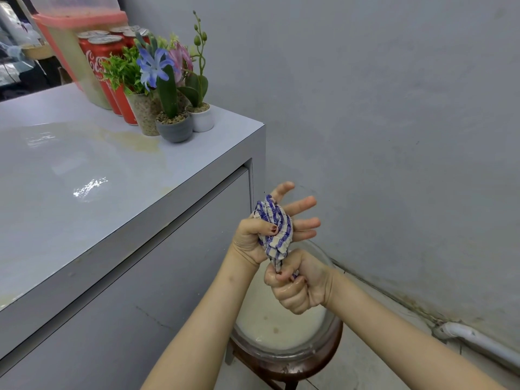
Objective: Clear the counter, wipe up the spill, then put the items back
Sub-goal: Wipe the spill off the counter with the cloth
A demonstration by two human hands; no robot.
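Bright, soft, even light. White glare patches on wet counter (pixel 140 178) top, strongest near middle of front edge. Shadows weak: thin dark strip under counter's front edge, soft shade below. Wall (pixel 394 108) flat grey, few marks showing. Left hand (pixel 250 237), right hand (pixel 298 288) and cloth (pixel 278 218) fairly sharp; wet shine on right hand. Tub (pixel 78 18) and cans (pixel 98 57) at counter's far corner blurry. Straight lines bend near picture edges.
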